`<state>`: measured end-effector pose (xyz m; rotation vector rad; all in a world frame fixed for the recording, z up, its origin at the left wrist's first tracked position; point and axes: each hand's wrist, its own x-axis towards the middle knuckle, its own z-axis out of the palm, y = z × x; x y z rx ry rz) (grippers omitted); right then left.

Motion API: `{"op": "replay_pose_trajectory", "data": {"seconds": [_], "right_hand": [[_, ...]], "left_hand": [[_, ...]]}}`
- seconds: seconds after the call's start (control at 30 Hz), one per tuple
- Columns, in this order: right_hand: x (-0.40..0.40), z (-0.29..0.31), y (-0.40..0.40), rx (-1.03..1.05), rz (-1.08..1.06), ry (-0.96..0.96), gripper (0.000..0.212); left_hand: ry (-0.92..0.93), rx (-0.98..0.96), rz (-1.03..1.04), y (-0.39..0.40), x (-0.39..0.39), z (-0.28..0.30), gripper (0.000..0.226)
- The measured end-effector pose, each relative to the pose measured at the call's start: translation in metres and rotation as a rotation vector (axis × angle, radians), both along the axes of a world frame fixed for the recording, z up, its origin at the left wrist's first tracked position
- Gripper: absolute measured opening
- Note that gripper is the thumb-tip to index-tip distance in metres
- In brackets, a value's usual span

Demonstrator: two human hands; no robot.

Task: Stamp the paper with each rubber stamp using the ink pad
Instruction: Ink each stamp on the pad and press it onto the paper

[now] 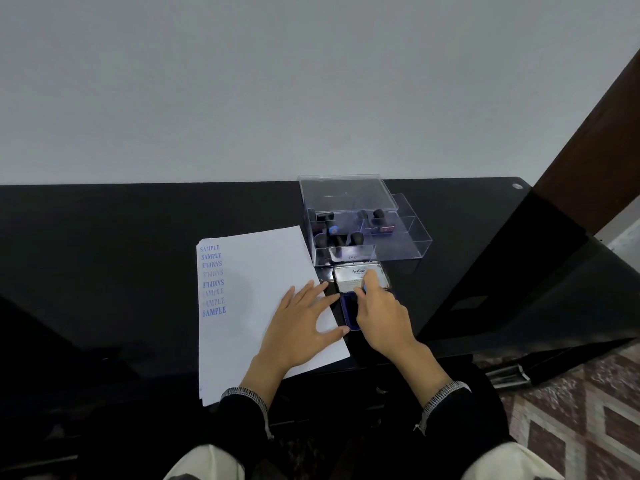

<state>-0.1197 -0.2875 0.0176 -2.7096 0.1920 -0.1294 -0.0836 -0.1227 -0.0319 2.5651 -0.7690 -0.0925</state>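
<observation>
1. Head view: left hand [302, 318] flat, fingers straight, pressing paper [256, 271].
2. Right hand [379, 311] pinching a blue-topped rubber stamp [364, 288] down on ink pad [349, 311], directly beneath the grip.
3. Beyond the grip: clear box [408, 244] of stamps.

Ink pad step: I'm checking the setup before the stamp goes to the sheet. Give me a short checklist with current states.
1. Ink pad lid open, blue pad exposed: ok.
2. Right hand has a grip on a stamp over the pad: cannot tell, the fingers hide it.
3. Left hand flat on the paper, steadying it: ok.
4. Free space on the paper right of the SAMPLE prints: ok.
5. More stamps waiting in the clear box: ok.
</observation>
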Motion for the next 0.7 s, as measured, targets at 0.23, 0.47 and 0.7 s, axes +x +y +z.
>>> {"op": "replay_pose_trajectory", "data": {"seconds": [0.23,0.47,0.7], "right_hand": [[0.019,0.014,0.0,-0.031,0.041,0.09,0.009],[0.013,0.01,0.003,-0.031,0.003,0.049,0.013],[0.004,0.008,0.006,-0.039,-0.018,0.012,0.018]], "left_hand": [[0.005,0.011,-0.002,0.0,-0.001,0.001,0.068],[0.098,-0.556,0.35,0.012,0.002,0.016,0.022],[-0.076,-0.295,0.934,0.064,0.021,0.019,0.04]]}}
